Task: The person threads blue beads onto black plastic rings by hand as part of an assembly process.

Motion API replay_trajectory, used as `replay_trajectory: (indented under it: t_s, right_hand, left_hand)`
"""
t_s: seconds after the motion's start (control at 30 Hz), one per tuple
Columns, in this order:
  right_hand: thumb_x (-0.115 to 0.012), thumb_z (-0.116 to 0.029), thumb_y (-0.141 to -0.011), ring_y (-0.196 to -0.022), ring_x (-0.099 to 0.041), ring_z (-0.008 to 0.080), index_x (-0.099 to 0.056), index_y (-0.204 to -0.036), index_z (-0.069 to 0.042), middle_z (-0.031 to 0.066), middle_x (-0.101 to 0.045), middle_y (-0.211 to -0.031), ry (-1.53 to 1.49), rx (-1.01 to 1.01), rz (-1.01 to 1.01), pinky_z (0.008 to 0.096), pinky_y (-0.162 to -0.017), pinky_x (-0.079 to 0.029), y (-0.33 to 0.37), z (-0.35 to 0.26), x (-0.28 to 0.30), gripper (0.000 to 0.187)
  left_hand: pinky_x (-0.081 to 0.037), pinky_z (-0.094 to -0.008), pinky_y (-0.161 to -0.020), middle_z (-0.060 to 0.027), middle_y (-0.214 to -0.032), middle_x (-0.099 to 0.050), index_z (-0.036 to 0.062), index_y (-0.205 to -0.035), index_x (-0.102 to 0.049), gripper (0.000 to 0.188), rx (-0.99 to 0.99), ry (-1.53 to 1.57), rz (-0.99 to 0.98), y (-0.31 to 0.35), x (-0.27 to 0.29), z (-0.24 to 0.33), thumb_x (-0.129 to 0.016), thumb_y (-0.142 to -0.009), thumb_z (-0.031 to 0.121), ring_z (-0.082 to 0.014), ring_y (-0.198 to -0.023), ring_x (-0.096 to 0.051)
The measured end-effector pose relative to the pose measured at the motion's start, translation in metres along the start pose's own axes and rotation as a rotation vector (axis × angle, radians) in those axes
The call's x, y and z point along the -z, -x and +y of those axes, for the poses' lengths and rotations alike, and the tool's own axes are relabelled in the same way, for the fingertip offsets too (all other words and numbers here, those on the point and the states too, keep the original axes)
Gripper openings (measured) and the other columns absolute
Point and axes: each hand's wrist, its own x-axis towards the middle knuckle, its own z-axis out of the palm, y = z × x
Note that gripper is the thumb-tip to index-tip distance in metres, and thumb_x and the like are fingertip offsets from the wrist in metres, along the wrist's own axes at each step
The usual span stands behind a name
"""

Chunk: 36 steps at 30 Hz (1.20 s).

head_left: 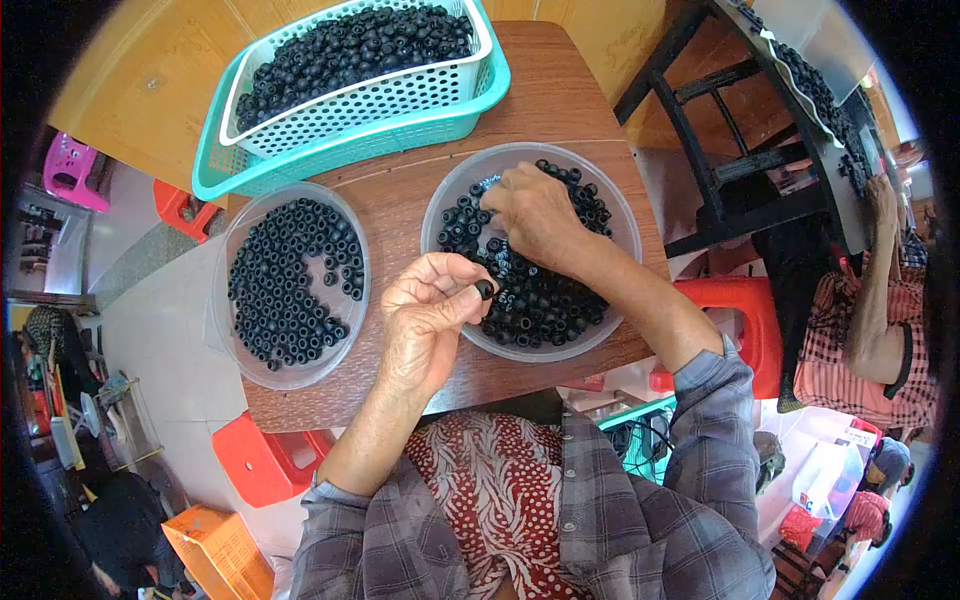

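My left hand (425, 315) pinches one small, round black piece (485, 289) between thumb and finger, above the near left edge of a clear round tub (530, 150). Inside that tub lie many black ring-shaped pieces (545, 310) and a few pale bluish bits (489, 183). My right hand (540, 212) reaches into the same tub from the right, fingers bent down and closed; what they hold, if anything, is hidden. To the left stands another clear tub (290, 380), its bottom mostly covered by black rings (285, 250) with a central hole.
Behind the tubs, a white perforated basket (370, 110) full of black pieces sits in a turquoise basin (340, 150) on the brown table (545, 80). Red stools (255, 465) and an orange crate (218, 555) stand around. At right, another person's arm (878, 280) reaches to a table.
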Motion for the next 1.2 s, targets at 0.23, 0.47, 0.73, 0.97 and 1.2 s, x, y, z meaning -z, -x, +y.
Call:
replay_trajectory:
  t_s: [0.23, 0.47, 0.73, 0.97, 1.2]
  right_hand:
    - [-0.07, -0.004, -0.064, -0.076, -0.054, 0.0329, -0.056, -0.067, -0.002, 0.0123, -0.056, -0.075, 0.034, 0.037, -0.001, 0.042, -0.065, -0.044, -0.004, 0.003, -0.006, 0.015]
    - [-0.069, -0.006, -0.066, -0.076, -0.054, 0.0343, -0.057, -0.068, -0.002, 0.0139, -0.057, -0.073, -0.008, 0.011, 0.063, 0.0432, -0.064, -0.043, 0.005, 0.003, 0.001, 0.013]
    - [-0.067, -0.009, -0.073, -0.076, -0.059, 0.0306, -0.064, -0.081, 0.0, 0.0129, -0.062, -0.079, -0.652, -0.379, -0.016, 0.0362, -0.066, -0.046, 0.032, -0.04, 0.063, 0.012]
    - [-0.065, 0.002, -0.072, -0.071, -0.056, 0.0269, -0.062, -0.082, 0.0, 0.0105, -0.058, -0.073, -0.475, -0.033, 0.273, 0.0353, -0.06, -0.045, 0.049, -0.066, 0.063, 0.011]
    - [-0.065, 0.006, -0.07, -0.066, -0.054, 0.0253, -0.063, -0.089, 0.002, 0.0111, -0.058, -0.073, -0.301, 0.078, 0.327, 0.0321, -0.055, -0.042, 0.055, -0.075, 0.052, 0.02]
  left_hand:
    - [-0.046, -0.0231, -0.063, -0.0108, -0.089, -0.064, -0.0006, -0.093, -0.059, 0.018, 0.0, -0.008, 0.035, 0.0, -0.003, 0.002, -0.066, -0.077, -0.003, -0.013, -0.072, -0.059]
    - [-0.051, -0.0298, -0.07, -0.013, -0.092, -0.065, -0.0003, -0.094, -0.059, 0.02, 0.003, 0.0, 0.031, 0.002, -0.002, 0.0, -0.067, -0.076, -0.002, -0.0174, -0.08, -0.062]
    - [-0.049, -0.0305, -0.07, -0.0138, -0.09, -0.065, -0.0011, -0.095, -0.059, 0.018, -0.025, 0.008, 0.064, 0.002, -0.004, -0.004, -0.064, -0.078, -0.003, -0.0188, -0.079, -0.061]
    - [-0.05, -0.0282, -0.067, -0.0118, -0.086, -0.065, -0.0019, -0.094, -0.058, 0.017, -0.004, -0.016, 0.171, 0.008, -0.016, -0.006, -0.063, -0.078, -0.005, -0.0184, -0.074, -0.062]
    - [-0.052, -0.0277, -0.066, -0.0089, -0.083, -0.062, -0.0022, -0.094, -0.057, 0.018, -0.034, -0.016, 0.234, 0.013, -0.023, -0.007, -0.063, -0.077, -0.008, -0.0174, -0.071, -0.062]
